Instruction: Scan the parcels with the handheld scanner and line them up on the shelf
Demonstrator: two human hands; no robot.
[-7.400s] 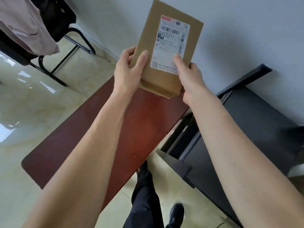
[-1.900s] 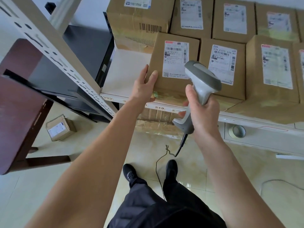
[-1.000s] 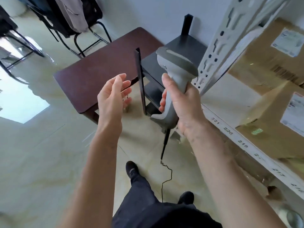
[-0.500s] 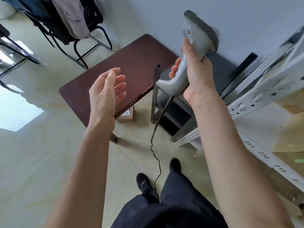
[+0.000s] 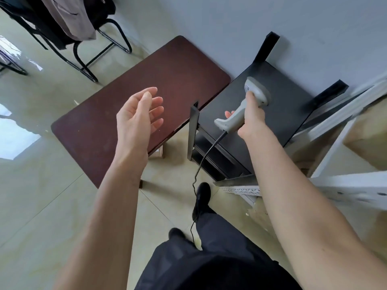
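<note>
My right hand [image 5: 250,115] grips the grey handheld scanner [image 5: 245,105] by its handle, with the scanner head down on or just above the top of the black stand [image 5: 282,114]. The scanner's black cable [image 5: 201,164] hangs to the floor. My left hand [image 5: 139,114] hovers over the dark red table [image 5: 100,126], palm turned inward, fingers relaxed and holding nothing. A small brown parcel [image 5: 159,152] peeks out on the floor under the table's edge. The white metal shelf [image 5: 345,185] and the corner of a brown box [image 5: 368,139] on it show at the right.
A black chair [image 5: 79,49] draped with clothing stands at the back left on the glossy tiled floor. The grey wall runs behind the table and stand. My legs and black shoes [image 5: 201,195] are below, with the cable trailing between them.
I have turned away from the shelf of parcels towards the table and stand. My right hand has lowered the scanner from head height down to the black stand's top. My left hand stays empty.
</note>
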